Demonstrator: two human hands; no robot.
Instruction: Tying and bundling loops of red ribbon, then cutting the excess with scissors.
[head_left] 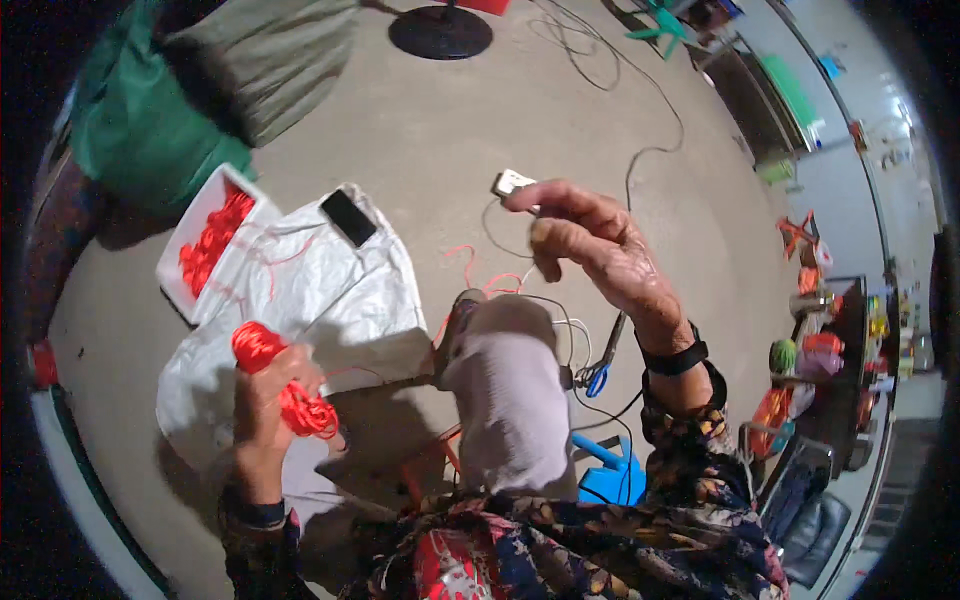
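My left hand (266,400) is closed around the middle of a bundle of red cord (258,345), whose loops bulge out on both sides of the fist. Raised over my knee, my right hand (605,245) has its fingers curved and the thumb apart from the forefinger; no object shows between them. Beneath the left hand lies a white woven sack (320,285) with a black phone (348,218) on it. At the sack's far left stands a white box (180,290) holding more red cord (212,245). Thin red strands trail across the sack and floor.
A white power socket (512,181) lies on the floor beyond my right fingertips, with cables running off. Blue-handled scissors (598,380) and a blue plastic object (610,470) are by my right leg. A green sack (140,125) stands far left; a round black base (440,33) is far ahead.
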